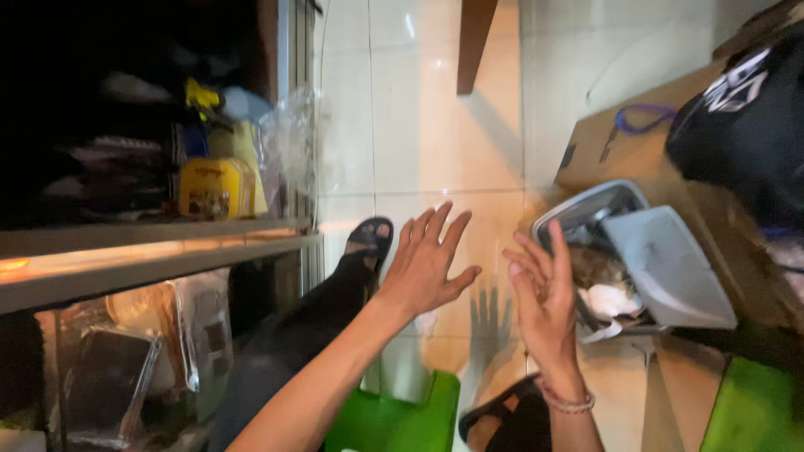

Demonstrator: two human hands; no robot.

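Tiled floor (435, 125) bears grey bin (662, 259); green stool (402, 418).

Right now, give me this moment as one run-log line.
left hand: open, empty, raised | right hand: open, empty, bead bracelet | near right: grey bin, lid up | below: green stool | left: shelf, yellow packets

yellow boxy package (209, 188) on left shelf, clear plastic bags (188, 331) beneath

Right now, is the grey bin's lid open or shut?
Open: the grey bin has its lid swung aside, and crumpled waste shows inside, beside the right hand.
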